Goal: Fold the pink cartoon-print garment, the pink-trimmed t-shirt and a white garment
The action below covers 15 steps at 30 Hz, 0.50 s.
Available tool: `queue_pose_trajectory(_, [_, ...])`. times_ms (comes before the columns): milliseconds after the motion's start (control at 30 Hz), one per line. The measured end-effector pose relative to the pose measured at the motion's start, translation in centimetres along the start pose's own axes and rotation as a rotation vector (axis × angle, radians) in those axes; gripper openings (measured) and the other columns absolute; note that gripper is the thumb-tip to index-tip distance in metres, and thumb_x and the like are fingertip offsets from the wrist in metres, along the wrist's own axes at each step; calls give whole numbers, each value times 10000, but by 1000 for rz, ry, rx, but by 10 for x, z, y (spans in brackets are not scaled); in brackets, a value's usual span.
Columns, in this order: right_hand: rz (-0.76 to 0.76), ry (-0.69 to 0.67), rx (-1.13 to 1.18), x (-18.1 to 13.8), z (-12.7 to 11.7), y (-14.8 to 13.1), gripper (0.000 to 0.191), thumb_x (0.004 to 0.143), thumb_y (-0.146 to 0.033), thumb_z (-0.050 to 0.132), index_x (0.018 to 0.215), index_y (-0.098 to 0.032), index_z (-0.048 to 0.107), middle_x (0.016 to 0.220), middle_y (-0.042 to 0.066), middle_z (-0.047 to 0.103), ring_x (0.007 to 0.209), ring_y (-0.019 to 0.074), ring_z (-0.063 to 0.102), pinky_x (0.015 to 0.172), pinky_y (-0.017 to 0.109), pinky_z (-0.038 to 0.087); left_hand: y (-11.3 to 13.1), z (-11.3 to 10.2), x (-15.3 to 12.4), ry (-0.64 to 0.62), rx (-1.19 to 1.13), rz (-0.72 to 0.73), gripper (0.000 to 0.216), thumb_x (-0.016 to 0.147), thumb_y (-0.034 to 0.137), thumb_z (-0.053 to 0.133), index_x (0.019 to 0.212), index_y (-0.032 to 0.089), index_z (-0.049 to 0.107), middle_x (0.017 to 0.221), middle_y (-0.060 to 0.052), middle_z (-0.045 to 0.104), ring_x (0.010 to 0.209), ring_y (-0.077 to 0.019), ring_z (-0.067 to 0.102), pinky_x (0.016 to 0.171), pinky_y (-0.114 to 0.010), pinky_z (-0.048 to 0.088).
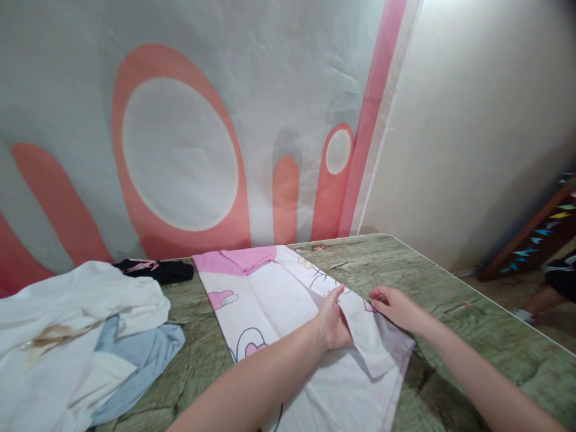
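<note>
A white garment with pink cartoon prints and a pink collar (270, 300) lies spread on the green table (450, 300). My left hand (333, 321) grips a folded-over strip of this garment near its right side, fingers closed round the cloth. My right hand (396, 306) rests on the same folded strip just to the right, fingers pinching its edge. Both forearms reach in from the bottom of the view.
A pile of white and light blue clothes (76, 336) lies at the left of the table, a black garment (157, 270) behind it. A pink and grey patterned sheet (180, 138) hangs behind. Someone's leg (549, 294) shows at far right.
</note>
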State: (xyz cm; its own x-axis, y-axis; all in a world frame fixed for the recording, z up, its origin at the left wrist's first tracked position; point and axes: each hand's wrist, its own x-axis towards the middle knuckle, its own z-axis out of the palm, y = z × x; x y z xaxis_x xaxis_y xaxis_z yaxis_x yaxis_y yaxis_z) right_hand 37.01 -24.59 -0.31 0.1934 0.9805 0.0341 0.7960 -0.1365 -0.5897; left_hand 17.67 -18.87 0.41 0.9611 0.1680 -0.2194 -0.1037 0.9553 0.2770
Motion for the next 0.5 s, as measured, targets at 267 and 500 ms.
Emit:
queue_pose_trajectory(267, [7,5,1,1,2,3,189,766,-280,468,866,-164,578,819,62,674,768,191,615,701,286,437,-38,16,-5,-6,-64,-21,476,778,463,397,999,88,590,893,-116,642,826,-248,598,832,-380,368])
queue_pose_trajectory(500, [5,-66,-60,-4,-2,-2,206,770,-315,458,718,-170,594,715,39,662,687,183,586,625,270,405,-58,21,-1,96,-150,49,414,803,295,398,1067,37,585,930,-129,660,892,-211,609,867,-320,386])
